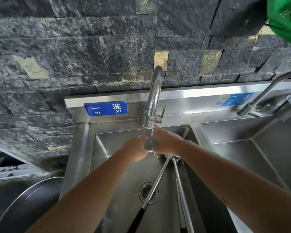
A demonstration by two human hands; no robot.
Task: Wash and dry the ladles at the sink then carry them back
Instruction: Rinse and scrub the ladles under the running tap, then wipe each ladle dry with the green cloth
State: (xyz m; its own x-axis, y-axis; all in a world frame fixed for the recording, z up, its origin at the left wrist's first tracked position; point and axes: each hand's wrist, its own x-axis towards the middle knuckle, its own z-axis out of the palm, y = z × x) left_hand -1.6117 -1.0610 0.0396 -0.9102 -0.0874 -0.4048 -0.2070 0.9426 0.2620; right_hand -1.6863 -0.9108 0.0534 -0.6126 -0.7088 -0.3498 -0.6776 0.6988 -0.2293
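Two bare forearms, no sleeves, left hand (136,149), right hand (166,142), both hands wet

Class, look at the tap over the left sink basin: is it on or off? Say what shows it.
On. A stream of water falls from the tap between the left hand and right hand, splashing below them.

Ladles (158,180): we count two, perhaps three, long steel handles, one black-gripped, lying slanted in the sink (124,182), bowls hidden.
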